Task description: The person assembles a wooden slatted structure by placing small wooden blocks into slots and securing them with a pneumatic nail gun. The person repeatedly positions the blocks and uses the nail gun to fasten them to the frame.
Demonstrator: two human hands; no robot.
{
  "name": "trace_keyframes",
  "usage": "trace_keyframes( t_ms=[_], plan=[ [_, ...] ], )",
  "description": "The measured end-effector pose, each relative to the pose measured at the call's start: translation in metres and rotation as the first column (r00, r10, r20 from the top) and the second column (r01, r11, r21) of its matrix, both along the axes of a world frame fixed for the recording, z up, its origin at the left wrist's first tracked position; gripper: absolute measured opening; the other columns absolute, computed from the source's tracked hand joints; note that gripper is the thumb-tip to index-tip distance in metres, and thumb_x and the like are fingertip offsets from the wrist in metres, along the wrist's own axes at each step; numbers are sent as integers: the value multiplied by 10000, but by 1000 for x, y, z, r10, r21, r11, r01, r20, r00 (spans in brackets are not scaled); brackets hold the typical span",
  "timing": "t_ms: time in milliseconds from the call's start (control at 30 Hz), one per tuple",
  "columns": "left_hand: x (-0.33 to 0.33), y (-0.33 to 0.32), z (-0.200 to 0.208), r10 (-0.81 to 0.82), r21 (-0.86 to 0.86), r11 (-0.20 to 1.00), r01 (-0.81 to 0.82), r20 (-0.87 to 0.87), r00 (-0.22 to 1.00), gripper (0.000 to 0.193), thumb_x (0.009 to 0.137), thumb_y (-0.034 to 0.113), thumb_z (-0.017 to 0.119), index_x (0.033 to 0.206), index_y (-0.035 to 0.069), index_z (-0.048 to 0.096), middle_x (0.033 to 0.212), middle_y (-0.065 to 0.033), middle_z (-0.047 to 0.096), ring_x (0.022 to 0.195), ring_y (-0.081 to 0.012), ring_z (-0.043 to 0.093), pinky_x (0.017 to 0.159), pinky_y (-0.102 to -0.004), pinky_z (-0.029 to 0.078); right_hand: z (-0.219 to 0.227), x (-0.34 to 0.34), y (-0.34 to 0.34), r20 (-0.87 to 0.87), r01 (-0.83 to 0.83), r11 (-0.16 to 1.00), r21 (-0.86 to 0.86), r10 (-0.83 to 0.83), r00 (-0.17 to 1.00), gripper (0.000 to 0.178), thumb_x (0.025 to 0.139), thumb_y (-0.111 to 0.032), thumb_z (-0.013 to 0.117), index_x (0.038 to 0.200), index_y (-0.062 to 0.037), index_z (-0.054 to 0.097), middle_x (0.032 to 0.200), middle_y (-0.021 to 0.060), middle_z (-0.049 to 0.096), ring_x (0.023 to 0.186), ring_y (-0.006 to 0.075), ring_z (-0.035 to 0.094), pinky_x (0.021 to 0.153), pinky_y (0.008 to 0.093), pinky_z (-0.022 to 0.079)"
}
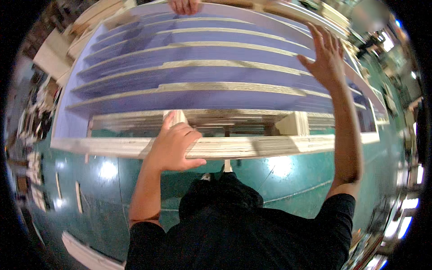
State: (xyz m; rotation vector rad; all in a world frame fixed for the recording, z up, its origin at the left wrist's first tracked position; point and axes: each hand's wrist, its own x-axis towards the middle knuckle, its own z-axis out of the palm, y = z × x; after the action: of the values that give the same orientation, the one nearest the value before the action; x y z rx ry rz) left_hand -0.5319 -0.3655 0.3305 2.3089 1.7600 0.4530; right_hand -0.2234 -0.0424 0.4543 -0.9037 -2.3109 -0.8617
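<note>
A large wooden frame (252, 145) with purple panels (189, 72) set between several pale cross slats stands in front of me. My left hand (174, 146) grips the near plywood edge of the frame, thumb under it. My right hand (327, 56) rests flat and spread on the right side rail, fingers apart. Another person's hand (183, 6) holds the far edge at the top of the view. Small wooden blocks (294, 123) sit under the near slat.
A glossy green floor (288, 184) lies below the frame, with loose wooden strips (78, 197) on it at the left. Stacks of boards (56, 54) stand at the upper left, and more timber lies at the upper right.
</note>
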Motion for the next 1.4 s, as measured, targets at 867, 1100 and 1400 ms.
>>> trace_keyframes(
  t_ms=[867, 1100, 1400],
  plan=[
    [31, 119, 31, 278, 567, 813, -133, -177, 944, 512, 878, 381, 720, 1272, 84, 587, 1353, -180, 565, 1287, -397, 516, 1123, -567, 369, -71, 29, -21, 39, -98, 671, -735, 187, 982, 330, 838, -209, 778, 984, -27, 544, 919, 199, 655, 908, 442, 653, 758, 494, 509],
    [23, 115, 10, 201, -221, 941, -255, -242, 949, 350, 916, 319, 670, 1152, 63, 639, 1037, -202, 712, 1048, -395, 681, 881, -571, 522, -109, 13, -50, 75, -111, 522, -846, 322, 944, 339, 839, -160, 786, 971, 2, 518, 936, 229, 590, 894, 464, 585, 765, 501, 463],
    [19, 111, 14, 164, -177, 959, -221, -289, 943, 232, 878, 219, 669, 1055, 69, 664, 999, -178, 726, 965, -380, 708, 745, -557, 555, -103, 4, -58, 61, -121, 468, -875, 357, 932, 301, 873, -133, 739, 986, 15, 503, 956, 241, 589, 913, 494, 569, 776, 499, 453]
  ],
)
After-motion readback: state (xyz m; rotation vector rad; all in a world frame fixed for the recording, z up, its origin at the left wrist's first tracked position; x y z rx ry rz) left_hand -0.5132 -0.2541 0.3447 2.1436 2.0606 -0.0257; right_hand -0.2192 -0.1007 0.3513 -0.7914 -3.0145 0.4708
